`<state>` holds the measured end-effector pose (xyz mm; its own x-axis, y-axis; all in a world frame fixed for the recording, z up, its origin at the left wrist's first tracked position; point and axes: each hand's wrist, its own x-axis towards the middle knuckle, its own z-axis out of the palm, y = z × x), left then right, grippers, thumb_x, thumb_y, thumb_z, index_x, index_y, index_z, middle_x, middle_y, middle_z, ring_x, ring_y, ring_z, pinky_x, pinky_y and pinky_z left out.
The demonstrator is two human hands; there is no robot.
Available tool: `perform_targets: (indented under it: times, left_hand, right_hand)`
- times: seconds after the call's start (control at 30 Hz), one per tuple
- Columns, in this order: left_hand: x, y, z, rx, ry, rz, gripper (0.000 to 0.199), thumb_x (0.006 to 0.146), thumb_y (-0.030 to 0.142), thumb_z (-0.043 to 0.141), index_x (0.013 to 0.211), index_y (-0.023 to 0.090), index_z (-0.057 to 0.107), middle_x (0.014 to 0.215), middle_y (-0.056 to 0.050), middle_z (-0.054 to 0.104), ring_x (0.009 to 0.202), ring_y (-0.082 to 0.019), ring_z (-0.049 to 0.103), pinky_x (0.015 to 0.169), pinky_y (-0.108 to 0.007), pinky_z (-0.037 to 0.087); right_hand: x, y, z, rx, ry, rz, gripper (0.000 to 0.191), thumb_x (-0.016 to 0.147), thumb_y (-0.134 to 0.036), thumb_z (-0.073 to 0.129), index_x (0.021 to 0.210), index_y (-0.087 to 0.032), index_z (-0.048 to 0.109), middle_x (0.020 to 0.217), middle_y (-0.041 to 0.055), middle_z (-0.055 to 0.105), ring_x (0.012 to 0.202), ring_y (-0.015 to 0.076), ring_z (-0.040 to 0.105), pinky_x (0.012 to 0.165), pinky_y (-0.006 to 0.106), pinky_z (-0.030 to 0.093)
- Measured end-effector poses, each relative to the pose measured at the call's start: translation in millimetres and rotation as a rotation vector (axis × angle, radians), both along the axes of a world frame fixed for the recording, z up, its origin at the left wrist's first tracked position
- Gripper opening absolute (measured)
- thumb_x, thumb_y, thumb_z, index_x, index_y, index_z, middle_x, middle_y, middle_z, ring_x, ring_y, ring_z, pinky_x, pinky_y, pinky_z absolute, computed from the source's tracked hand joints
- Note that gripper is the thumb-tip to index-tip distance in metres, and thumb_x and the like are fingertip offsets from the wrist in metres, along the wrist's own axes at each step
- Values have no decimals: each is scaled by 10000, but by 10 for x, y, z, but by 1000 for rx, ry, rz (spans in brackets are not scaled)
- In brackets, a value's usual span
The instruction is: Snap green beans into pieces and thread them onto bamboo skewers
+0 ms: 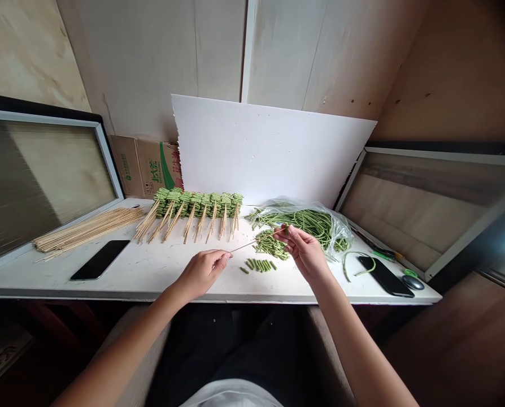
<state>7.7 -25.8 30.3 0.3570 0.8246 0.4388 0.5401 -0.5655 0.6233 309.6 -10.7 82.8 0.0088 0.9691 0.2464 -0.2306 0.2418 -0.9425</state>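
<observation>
My left hand (202, 272) pinches one end of a thin wooden skewer (244, 246) above the table's front part. The skewer slants up to my right hand (302, 249), whose fingers are closed on a short piece of green bean (286, 228) at the skewer's far tip. Below the skewer lies a short row of cut bean pieces (261, 265), with one piece a little apart on the left. Behind it is a heap of more cut pieces (271, 244), partly covered by my right hand.
Bean skewers (197, 206) are stacked at the back, beside loose skewers (87, 229) on the left. A clear bag of long beans (307, 223) lies right of centre. Phones rest at left (100, 260) and right (386, 276). A white board (273, 152) stands behind.
</observation>
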Motion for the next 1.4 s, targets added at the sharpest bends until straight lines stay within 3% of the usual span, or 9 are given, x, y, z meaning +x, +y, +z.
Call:
perform_targets:
  times: [0.3, 0.57, 0.83, 0.97, 1.2, 1.3, 1.4]
  left_hand:
    - [-58, -10, 61, 72, 104, 24, 433, 1117, 461, 439, 1172, 229, 800, 1135, -88, 819, 1015, -250, 768, 888, -307, 567]
    - [-77, -14, 72, 109, 160, 52, 428, 1121, 459, 427, 1205, 252, 792, 1125, -72, 823, 991, -247, 772, 846, -304, 556]
    - [-104, 8, 50, 78, 150, 53, 441, 1123, 462, 428, 1261, 240, 783, 1173, -89, 808, 1053, -265, 757, 895, -333, 560]
    - [-127, 61, 54, 150, 63, 20, 421, 1129, 433, 431, 1272, 234, 774, 1125, -98, 777, 992, -231, 739, 865, -319, 568]
    - [-112, 104, 8, 306, -222, 161, 274, 1013, 455, 686, 940, 212, 791, 883, -63, 767, 714, -173, 687, 683, -285, 572]
    - [-106, 94, -1, 299, -203, 154, 266, 1016, 421, 679, 892, 210, 781, 830, -48, 765, 648, -158, 669, 639, -275, 549]
    - [-97, 90, -12, 336, -171, 142, 243, 1033, 356, 640, 896, 212, 780, 817, -47, 767, 708, -173, 691, 685, -281, 543]
  right_hand:
    - [22, 28, -39, 47, -68, -13, 395, 784, -619, 893, 930, -254, 857, 1011, 86, 843, 988, 301, 805, 603, 312, 516]
    - [35, 49, -103, 89, -115, -64, 385, 800, -610, 883, 954, -257, 865, 995, 93, 849, 1004, 322, 810, 715, 374, 610]
    - [-25, 44, -140, 104, -107, -71, 345, 813, -575, 888, 954, -261, 870, 992, 91, 845, 998, 305, 805, 791, 401, 641]
    - [-49, 49, -124, 103, -92, -81, 392, 779, -585, 909, 1000, -265, 862, 997, 78, 835, 998, 289, 792, 783, 389, 631]
    - [-78, 86, -142, 58, 62, -134, 387, 708, -525, 974, 929, -240, 832, 930, 70, 826, 1001, 283, 788, 901, 408, 620]
    - [-97, 106, -187, 25, 90, -143, 397, 680, -532, 984, 897, -240, 825, 928, 65, 808, 980, 262, 771, 818, 370, 621]
    - [-121, 117, -232, 59, 57, -189, 368, 688, -533, 974, 881, -258, 823, 948, 47, 782, 960, 232, 731, 726, 326, 585]
